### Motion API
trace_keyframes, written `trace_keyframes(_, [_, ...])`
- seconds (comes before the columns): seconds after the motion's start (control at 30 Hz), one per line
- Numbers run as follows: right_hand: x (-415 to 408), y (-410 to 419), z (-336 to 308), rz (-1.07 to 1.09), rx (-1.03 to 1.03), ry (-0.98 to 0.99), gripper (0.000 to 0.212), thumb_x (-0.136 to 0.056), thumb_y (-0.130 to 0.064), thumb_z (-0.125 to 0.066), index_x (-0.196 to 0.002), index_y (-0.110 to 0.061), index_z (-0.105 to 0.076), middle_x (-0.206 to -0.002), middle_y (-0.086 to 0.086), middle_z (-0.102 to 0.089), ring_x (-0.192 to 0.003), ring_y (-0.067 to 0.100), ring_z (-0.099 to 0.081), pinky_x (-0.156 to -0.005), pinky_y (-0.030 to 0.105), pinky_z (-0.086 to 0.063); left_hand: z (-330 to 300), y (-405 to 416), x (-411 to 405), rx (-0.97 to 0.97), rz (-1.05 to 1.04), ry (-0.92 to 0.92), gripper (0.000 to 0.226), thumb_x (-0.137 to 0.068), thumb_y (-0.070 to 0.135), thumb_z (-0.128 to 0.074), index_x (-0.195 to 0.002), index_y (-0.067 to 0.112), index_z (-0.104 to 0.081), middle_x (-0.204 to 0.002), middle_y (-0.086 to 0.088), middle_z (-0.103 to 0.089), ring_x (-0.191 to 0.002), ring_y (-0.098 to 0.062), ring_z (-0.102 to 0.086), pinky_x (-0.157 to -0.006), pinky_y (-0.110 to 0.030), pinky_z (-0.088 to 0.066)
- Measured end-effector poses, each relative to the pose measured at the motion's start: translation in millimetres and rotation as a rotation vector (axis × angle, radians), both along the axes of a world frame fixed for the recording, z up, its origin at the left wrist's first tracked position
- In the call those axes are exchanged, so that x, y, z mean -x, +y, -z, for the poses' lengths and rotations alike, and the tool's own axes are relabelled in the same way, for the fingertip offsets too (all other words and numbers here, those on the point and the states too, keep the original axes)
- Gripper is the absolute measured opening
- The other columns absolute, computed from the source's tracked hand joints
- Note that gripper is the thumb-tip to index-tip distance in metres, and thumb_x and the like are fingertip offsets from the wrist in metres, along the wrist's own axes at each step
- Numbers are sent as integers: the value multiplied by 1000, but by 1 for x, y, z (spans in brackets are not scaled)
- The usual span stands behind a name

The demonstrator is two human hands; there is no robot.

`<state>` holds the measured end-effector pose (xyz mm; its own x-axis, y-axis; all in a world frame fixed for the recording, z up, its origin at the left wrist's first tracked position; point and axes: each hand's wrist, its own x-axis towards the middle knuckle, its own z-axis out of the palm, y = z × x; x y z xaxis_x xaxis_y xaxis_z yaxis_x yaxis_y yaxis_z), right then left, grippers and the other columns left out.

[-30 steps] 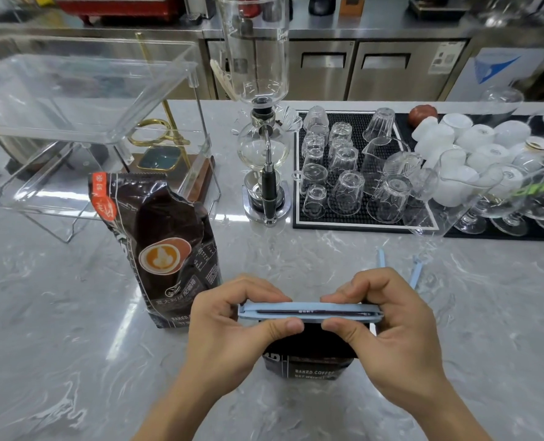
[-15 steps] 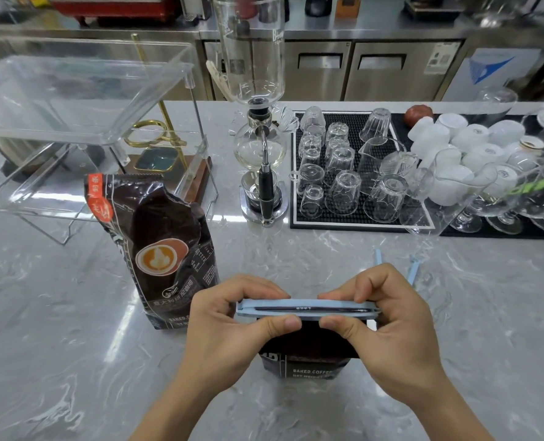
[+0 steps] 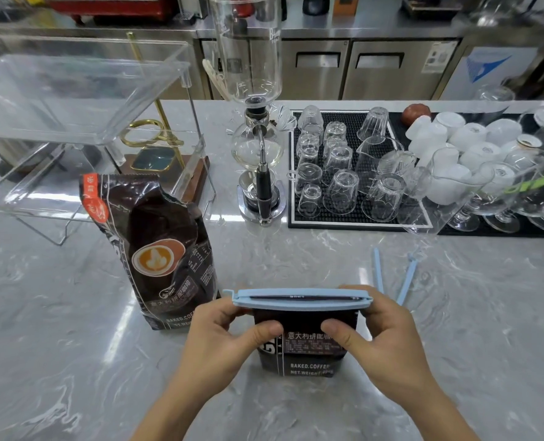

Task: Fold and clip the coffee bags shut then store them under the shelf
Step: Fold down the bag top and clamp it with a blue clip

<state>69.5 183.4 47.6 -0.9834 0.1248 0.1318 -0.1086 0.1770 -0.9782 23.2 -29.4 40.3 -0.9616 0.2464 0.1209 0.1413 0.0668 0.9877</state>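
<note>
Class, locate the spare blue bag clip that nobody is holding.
In the head view, the spare clip lies open on the marble counter, right of centre, just beyond the right hand and in front of the glass mat.

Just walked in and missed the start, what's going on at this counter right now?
A person is sealing coffee bags. Both hands, left hand and right hand, hold the near coffee bag upright on the marble counter, with a blue clip closed across its folded top. A second coffee bag stands unclipped to the left, an open spare clip lies beyond, and the clear shelf waits behind.

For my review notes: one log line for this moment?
near coffee bag: blue clip on | left hand, right hand hold bag | second bag: unclipped
</note>
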Motion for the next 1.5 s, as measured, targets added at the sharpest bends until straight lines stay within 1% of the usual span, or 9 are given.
trace_keyframes(0.1, [1, 1, 10, -14, -42, -37, 31, -77, -17, -81, -98, -39, -74, -102, -14, -75, -100, 3, -68, -85, 12, -50, 9, -1, 2, 46, -41, 4, 19, -65, 38, -83, -84, 39, -80, -87, 12, -80, -88, -5, -74, -80, -21, -55])
trace_keyframes(0.17, [1, 1, 17, 11, -42, -45, 32, -78, -14, -78, -96, -39, -75, -101, -15, -76, -100, 2, -68, -84, 11, -50, 12, 0, 3, 52, -53, 15, 14, -65, 36, -82, -79, 39, -80, -86, 13, -80, -86, -3, -74, -78, -17, -54])
trace_keyframes(0.37, [1, -3, 29, 82, -49, -35, 45, -80, -6, -77, -89, -49, -75, -90, -18, -77, -86, 2, -71, -75, 11, -52, 22, 7, 3, -12, -116, 11, 5, -62, 31, -82, -65, 31, -79, -76, 8, -80, -76, -1, -73, -72, -12, -52])
trace_keyframes(0.53, [0, -5, 29, 105, -16, -53, 36, -78, -14, -78, -82, -50, -75, -81, -19, -77, -76, -1, -69, -69, 12, -51, 29, 9, 2, -3, -165, 47, 8, -60, 30, -81, -62, 26, -75, -77, 2, -79, -73, -2, -72, -72, -14, -52])
trace_keyframes(0.7, [0, -9, 30, 119, 74, -77, 18, -70, -32, -70, -81, -46, -76, -81, -15, -78, -76, 0, -71, -68, 14, -53, 33, 10, 2, -11, -181, 81, 10, -62, 29, -81, -62, 37, -74, -77, 6, -79, -74, 1, -71, -72, -10, -50])
trace_keyframes(0.93, [-2, -9, 34, 89, 143, -83, 17, -74, -29, -70, -86, -39, -78, -85, -4, -79, -79, 6, -72, -72, 21, -56, 39, 8, 1, -71, -169, 28, 11, -63, 27, -82, -70, 37, -79, -79, 7, -80, -76, 1, -72, -71, -12, -53])
trace_keyframes(1.17, [-5, -10, 39, 64, 173, -74, 16, -85, -30, -65, -94, -35, -76, -90, -5, -78, -81, 2, -72, -69, 12, -53, 37, 5, -2, -92, -142, -13, 13, -66, 20, -87, -74, 28, -82, -76, 4, -79, -73, -1, -71, -68, -14, -53])
trace_keyframes(1.33, [-17, -3, 50, 25, 188, -72, 29, -92, -27, -56, -119, -22, -68, -114, 0, -74, -107, 11, -68, -86, 15, -52, 44, -3, -10, -193, -145, -104, 23, -67, 9, -91, -86, 18, -82, -88, -7, -80, -81, -12, -74, -73, -22, -58])
trace_keyframes(1.5, [-33, -2, 57, 54, 216, -110, 83, -75, -67, -66, -133, -9, -57, -125, -11, -69, -116, 4, -63, -89, 9, -47, 56, -11, -23, -245, -86, -146, 32, -69, 7, -83, -101, 14, -80, -109, -14, -76, -95, -18, -74, -80, -22, -57])
